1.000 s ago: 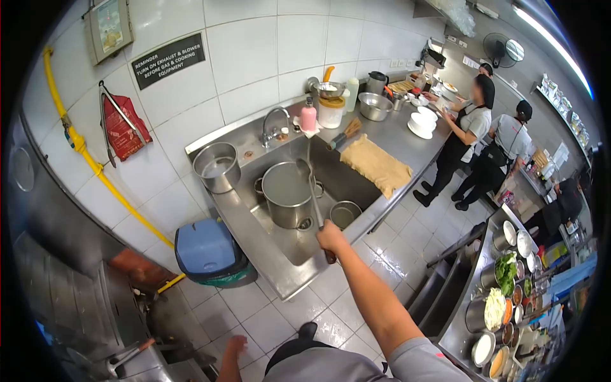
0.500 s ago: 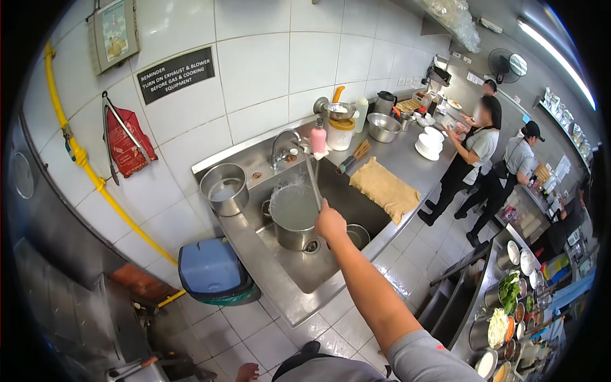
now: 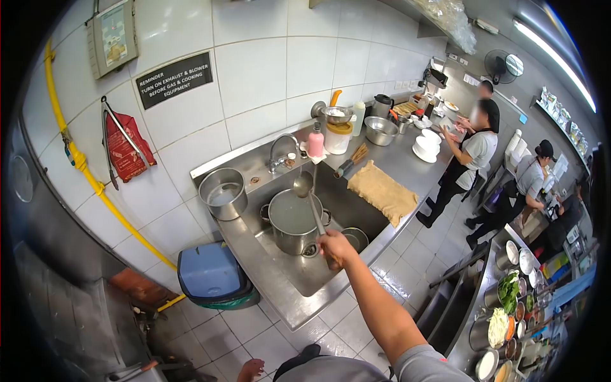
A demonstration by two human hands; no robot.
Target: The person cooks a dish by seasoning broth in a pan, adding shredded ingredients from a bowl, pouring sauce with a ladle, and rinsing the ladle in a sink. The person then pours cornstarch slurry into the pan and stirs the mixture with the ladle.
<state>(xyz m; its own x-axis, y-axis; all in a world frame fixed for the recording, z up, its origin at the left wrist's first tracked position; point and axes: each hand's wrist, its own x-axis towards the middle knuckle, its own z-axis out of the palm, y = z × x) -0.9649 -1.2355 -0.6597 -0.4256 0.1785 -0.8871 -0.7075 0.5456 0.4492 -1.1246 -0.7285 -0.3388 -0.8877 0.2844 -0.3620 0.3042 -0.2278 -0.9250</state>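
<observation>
My right hand [image 3: 337, 248] is closed around the long handle of a metal ladle [image 3: 303, 184]. The ladle's round bowl is raised over the far rim of a two-handled pot [image 3: 294, 218], near the faucet [image 3: 281, 151]. Cloudy liquid fills the pot, which stands in the steel sink [image 3: 299, 274]. Low at the bottom edge, my left hand [image 3: 251, 369] hangs partly in view, fingers loosely apart and nothing seen in them. To the pot's right, another metal container [image 3: 354, 239] rests in the sink, partly behind my right hand and forearm.
A steel pot [image 3: 223, 194] stands left of the faucet. Right of the sink lie a tan cloth [image 3: 383, 193] and a brush [image 3: 351, 160]. A pink bottle [image 3: 316, 141] and white plates [image 3: 427, 146] stand farther back. A blue-lidded bin [image 3: 213, 270] is on the floor; co-workers stand at right.
The ladle's bowl has come up out of the pot into view, and my right hand has shifted slightly lower and to the right. Splashing at the pot's far rim has stopped.
</observation>
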